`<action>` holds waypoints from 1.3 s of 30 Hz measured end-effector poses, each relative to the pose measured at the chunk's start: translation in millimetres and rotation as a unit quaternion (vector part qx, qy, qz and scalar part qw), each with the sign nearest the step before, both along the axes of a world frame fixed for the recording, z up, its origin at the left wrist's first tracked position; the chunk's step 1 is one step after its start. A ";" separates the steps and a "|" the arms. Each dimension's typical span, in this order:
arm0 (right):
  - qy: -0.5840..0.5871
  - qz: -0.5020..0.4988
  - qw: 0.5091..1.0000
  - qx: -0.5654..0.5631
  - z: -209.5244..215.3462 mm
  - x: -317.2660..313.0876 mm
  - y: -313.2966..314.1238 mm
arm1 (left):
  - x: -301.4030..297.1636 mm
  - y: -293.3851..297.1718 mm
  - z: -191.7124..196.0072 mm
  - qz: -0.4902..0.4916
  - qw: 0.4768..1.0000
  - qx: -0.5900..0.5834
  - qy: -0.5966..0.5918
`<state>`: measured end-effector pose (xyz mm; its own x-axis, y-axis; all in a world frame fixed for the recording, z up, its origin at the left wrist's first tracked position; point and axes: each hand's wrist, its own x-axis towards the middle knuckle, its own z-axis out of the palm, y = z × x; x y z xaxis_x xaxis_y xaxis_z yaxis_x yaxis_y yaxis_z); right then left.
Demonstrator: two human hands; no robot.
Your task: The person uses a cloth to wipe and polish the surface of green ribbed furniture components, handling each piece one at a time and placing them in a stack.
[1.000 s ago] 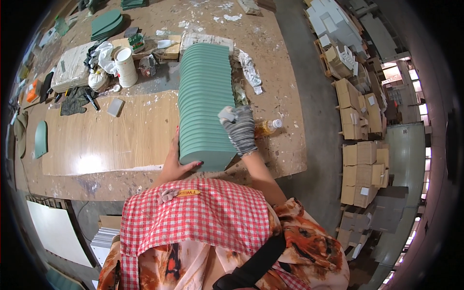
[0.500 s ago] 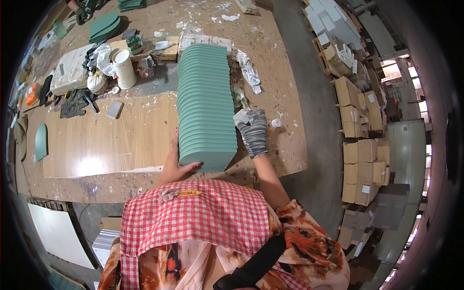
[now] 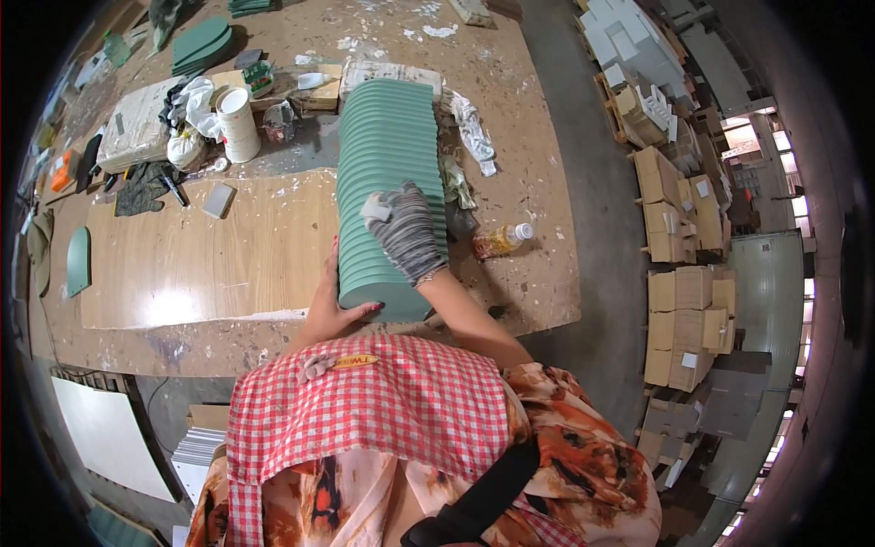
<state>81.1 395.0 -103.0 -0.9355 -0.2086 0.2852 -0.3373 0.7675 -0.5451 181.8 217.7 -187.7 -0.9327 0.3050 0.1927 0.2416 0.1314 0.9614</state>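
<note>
Bracing a stack of green boards (image 3: 387, 137), pale block (image 3: 375, 208) on top

Stack's on the table (image 3: 538, 182), in front of the person, long side running away from the body; light wood board (image 3: 246, 246) just L of it, bottle (image 3: 499, 241) lying near its R side. Approx. handling, my guess: each board stiff & light, whole stack prob. heavy; smooth faces may slide on each other, thin rounded edges could chip. Best hold = both ends, squeezing lengthwise, or flat palms on the long sides; avoid plucking at single edges. Block looks light, maybe a bit soft, easy to pinch.

L hand (image 3: 333, 305): bare, opened out & not closed in a fist, wrapped at the near L corner, thumb on the near end face, fingers up the L side. L forearm mostly hidden behind the checked apron (image 3: 365, 410).

R hand (image 3: 403, 232): in a striped gray glove (image 3: 415, 244), fingers curled, gripping the block over the ridged top. Forearm comes in from lower R, slanting up-L past the stack's near R corner. Exact pressure: can't tell.
</note>
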 end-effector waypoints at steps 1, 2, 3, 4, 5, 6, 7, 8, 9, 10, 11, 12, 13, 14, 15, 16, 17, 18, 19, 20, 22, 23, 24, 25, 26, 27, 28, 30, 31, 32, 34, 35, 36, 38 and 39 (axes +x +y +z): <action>0.020 -0.023 0.999 0.025 2.0 3.4 -8.8 | -0.6 0.3 -2.5 0.000 1.000 -0.005 0.005; 0.021 -0.023 0.999 0.026 5.4 4.7 -13.5 | -0.8 1.0 -3.8 0.000 1.000 -0.005 0.006; 0.006 -0.036 0.999 0.025 8.2 5.4 -17.3 | -1.1 1.4 -4.4 0.003 1.000 -0.004 0.013; -0.010 -0.049 0.998 0.024 9.6 5.7 -18.8 | -1.2 1.6 -4.6 0.007 1.000 -0.003 0.021; -0.009 -0.049 0.998 0.024 10.7 6.3 -16.5 | -1.2 1.6 -4.3 0.007 1.000 -0.002 0.021; -0.016 -0.044 0.999 0.015 13.1 7.5 -10.6 | -1.4 2.0 -2.7 0.006 1.000 -0.001 0.021; -0.024 -0.039 0.999 0.006 15.6 8.5 -4.6 | -1.5 2.4 -1.0 0.005 1.000 0.000 0.020; -0.023 -0.041 0.999 0.006 7.6 7.2 4.4 | -1.6 2.9 0.9 0.003 1.000 0.001 0.020; -0.018 -0.062 0.998 -0.009 -6.5 5.1 18.1 | -1.6 4.2 4.4 0.000 1.000 0.001 0.012; -0.016 -0.076 0.997 -0.024 3.9 4.9 16.7 | -0.3 1.9 3.6 0.005 1.000 -0.001 0.000; -0.068 -0.111 0.986 -0.104 16.5 15.6 21.2 | 1.1 -0.7 0.3 0.009 1.000 -0.002 -0.003; -0.066 -0.115 0.986 -0.103 17.9 22.0 35.4 | 0.6 0.3 -1.2 0.004 1.000 -0.005 -0.006; -0.031 -0.133 0.989 -0.062 14.4 25.9 47.6 | 0.6 0.1 -1.8 0.002 1.000 -0.010 -0.011; 0.003 -0.151 0.988 -0.020 10.8 28.1 58.3 | 0.6 0.2 -1.1 0.001 1.000 -0.010 -0.011; -0.071 -0.157 0.971 -0.166 13.1 29.2 63.4 | 0.4 0.5 -0.4 0.002 1.000 -0.010 -0.011; -0.068 -0.160 0.971 -0.166 6.6 30.6 76.8 | -0.6 2.0 2.2 0.000 1.000 -0.008 -0.009; -0.029 -0.169 0.977 -0.128 -7.4 31.7 93.8 | -1.4 3.3 4.0 -0.004 1.000 -0.007 -0.007; 0.007 -0.172 0.981 -0.090 -4.4 31.3 96.1 | -0.9 2.2 3.4 -0.001 1.000 -0.011 -0.009; -0.016 -0.201 0.977 -0.068 -0.9 32.8 99.2 | -0.6 1.1 3.0 0.001 1.000 -0.014 -0.011; -0.017 -0.199 0.978 -0.068 2.2 33.1 101.4 | -0.4 0.5 3.2 0.004 1.000 -0.015 -0.012; -0.061 -0.230 0.944 -0.227 19.9 36.2 97.5 | 1.5 1.6 3.0 0.007 1.000 -0.012 -0.014; -0.070 -0.228 0.945 -0.222 21.7 32.6 96.7 | 1.5 1.3 1.7 0.008 1.000 -0.012 -0.015; -0.072 -0.226 0.946 -0.221 17.6 28.8 93.8 | 0.7 1.0 0.1 0.009 1.000 -0.007 -0.009; -0.063 -0.193 0.948 -0.245 12.7 26.6 90.1 | -0.4 1.5 2.2 0.007 1.000 -0.002 -0.001; -0.055 -0.159 0.948 -0.269 5.4 23.1 86.6 | -0.9 1.7 5.3 0.005 1.000 -0.002 0.000; -0.013 -0.149 0.977 -0.152 -3.3 15.6 80.1 | -1.2 1.7 7.6 0.007 1.000 -0.004 0.007; -0.013 -0.148 0.977 -0.151 -9.0 14.1 78.9 | -1.9 2.2 9.3 0.008 1.000 -0.005 0.014; -0.060 -0.159 0.977 -0.130 -14.2 11.8 72.3 | -3.3 3.0 9.9 0.005 1.000 -0.006 0.015; -0.041 -0.144 0.984 -0.099 -14.3 10.4 65.7 | -2.7 2.1 9.3 0.001 1.000 -0.006 0.016; -0.042 -0.141 0.984 -0.099 -14.6 10.5 58.6 | -1.5 0.7 8.2 0.004 1.000 -0.007 0.015; -0.025 -0.128 0.989 -0.071 3.9 10.0 33.8 | 0.4 -2.3 5.5 0.007 1.000 -0.005 0.003; -0.024 -0.108 0.993 -0.039 13.7 8.9 23.0 | 0.5 -3.6 5.5 0.012 1.000 -0.004 0.001; -0.023 -0.108 0.993 -0.037 12.6 6.0 19.3 | -0.3 -2.1 7.8 0.005 1.000 -0.005 0.001; -0.077 -0.099 0.990 -0.062 8.5 -2.6 9.1 | -0.6 -0.1 8.8 -0.001 1.000 -0.005 0.002; -0.027 -0.084 0.995 -0.038 7.1 -2.2 1.7 | -1.3 -0.8 7.4 -0.001 1.000 -0.007 0.003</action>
